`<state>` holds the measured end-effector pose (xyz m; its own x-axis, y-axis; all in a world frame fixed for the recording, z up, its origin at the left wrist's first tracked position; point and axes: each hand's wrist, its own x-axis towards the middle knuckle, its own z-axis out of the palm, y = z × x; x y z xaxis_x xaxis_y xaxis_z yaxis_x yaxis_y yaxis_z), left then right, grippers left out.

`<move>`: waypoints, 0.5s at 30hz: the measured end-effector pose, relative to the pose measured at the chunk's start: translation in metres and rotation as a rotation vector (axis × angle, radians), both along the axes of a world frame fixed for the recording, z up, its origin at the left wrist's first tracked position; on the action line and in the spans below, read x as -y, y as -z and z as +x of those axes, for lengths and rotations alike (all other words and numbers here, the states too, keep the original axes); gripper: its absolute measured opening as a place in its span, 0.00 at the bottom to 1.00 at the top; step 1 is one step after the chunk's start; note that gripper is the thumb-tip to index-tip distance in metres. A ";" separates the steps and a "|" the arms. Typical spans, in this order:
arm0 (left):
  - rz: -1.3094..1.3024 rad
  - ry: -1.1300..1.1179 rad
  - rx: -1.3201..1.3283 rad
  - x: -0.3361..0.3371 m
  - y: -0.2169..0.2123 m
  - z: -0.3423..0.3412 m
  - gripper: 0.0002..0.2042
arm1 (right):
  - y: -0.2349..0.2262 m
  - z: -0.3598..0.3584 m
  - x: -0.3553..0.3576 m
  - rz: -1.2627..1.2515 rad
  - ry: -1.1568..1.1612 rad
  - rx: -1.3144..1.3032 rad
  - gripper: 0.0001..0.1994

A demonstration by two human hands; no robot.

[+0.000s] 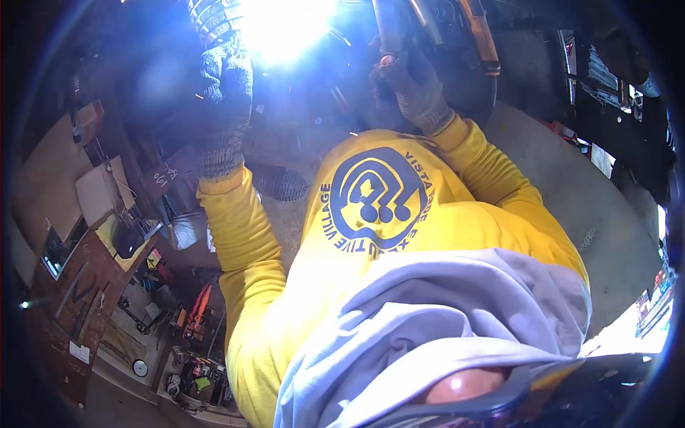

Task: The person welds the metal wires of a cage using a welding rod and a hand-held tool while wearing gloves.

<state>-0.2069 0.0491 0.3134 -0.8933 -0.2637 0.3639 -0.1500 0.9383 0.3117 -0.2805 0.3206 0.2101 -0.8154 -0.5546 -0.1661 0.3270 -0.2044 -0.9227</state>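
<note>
My left hand point(227, 82), in a grey knitted work glove, is raised at the upper left. Its fingers are closed at the lower end of a rounded wire-caged thing point(212, 23). A blinding white-blue glare point(285, 25) burns just right of it and washes out the details. My right hand point(422, 93), in a similar darker glove, is raised right of the glare. Its curled fingers meet the lower end of a grey tube point(389, 27), where a small reddish spot shows. What they grip is too dim to make out. Small orange flecks float around both hands.
At the left stands a brown worktable point(85, 299) with hand tools, a cardboard box point(96, 192) and a black item. Below it are shelves of clutter and a round white dial point(140, 367). An orange bar-like part point(479, 32) hangs at the upper right. Behind my right arm lies a grey sheet point(585, 192).
</note>
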 end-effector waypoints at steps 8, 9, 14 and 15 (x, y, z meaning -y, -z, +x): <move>0.222 -0.077 0.147 -0.002 -0.001 0.000 0.11 | -0.003 0.002 -0.008 0.056 0.067 0.017 0.24; 0.252 -0.088 0.144 -0.005 -0.005 -0.001 0.12 | -0.003 0.002 -0.007 0.050 0.074 0.032 0.24; 0.180 -0.038 0.162 0.003 -0.002 -0.001 0.11 | -0.010 0.006 -0.003 0.047 0.073 0.123 0.26; 0.186 -0.031 0.150 0.004 0.000 -0.001 0.11 | -0.011 0.007 -0.004 0.056 0.062 0.147 0.26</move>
